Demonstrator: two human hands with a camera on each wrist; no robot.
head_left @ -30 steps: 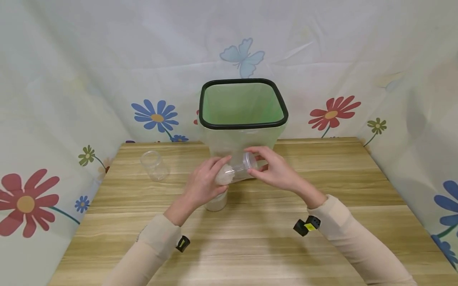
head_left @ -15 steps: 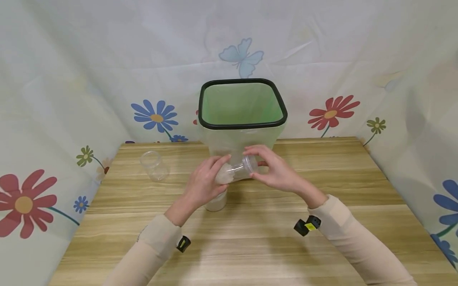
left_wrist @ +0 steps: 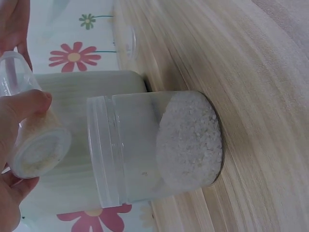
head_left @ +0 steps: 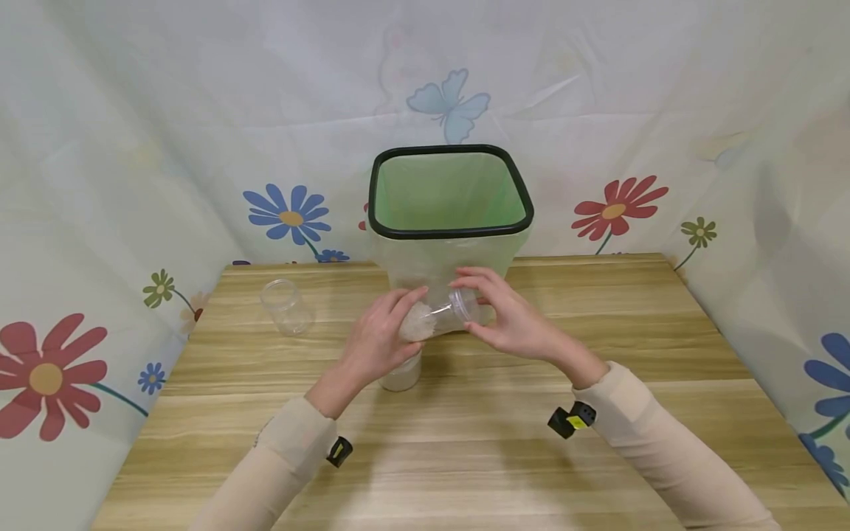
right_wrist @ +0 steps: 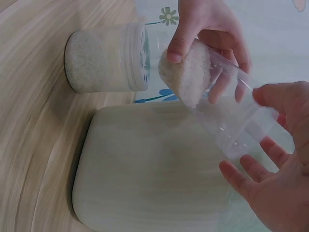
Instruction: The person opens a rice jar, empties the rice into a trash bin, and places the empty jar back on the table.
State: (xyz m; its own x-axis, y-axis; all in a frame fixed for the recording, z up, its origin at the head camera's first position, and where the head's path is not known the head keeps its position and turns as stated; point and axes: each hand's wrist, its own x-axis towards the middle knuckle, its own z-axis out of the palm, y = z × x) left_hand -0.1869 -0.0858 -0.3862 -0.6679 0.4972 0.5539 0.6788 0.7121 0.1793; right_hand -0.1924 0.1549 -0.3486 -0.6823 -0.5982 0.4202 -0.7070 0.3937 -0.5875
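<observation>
My left hand (head_left: 378, 335) grips the base end of a clear plastic jar (head_left: 420, 323) partly filled with rice (right_wrist: 190, 72). The jar lies tilted in the air, its lidded end toward the right. Around that end, the thumb and fingers of my right hand (head_left: 514, 317) curl at the clear lid (head_left: 462, 304). Below my left hand a second lidded jar (left_wrist: 145, 145) stands upright on the table, with rice in its lower part; the hand covers most of it in the head view. A third clear jar (head_left: 287, 307) stands off to the left, see-through, with no rice showing.
A pale green bin (head_left: 451, 254) with a black rim stands just behind both hands, at the back of the wooden table (head_left: 598, 310). A flower-patterned cloth (head_left: 299, 133) hangs behind and at the sides. The left wrist view shows a clear rounded thing (left_wrist: 131, 43) far along the table.
My right hand's fingers have shifted a little around the lid, and the hand has turned slightly. The left hand and its jar stay almost in place.
</observation>
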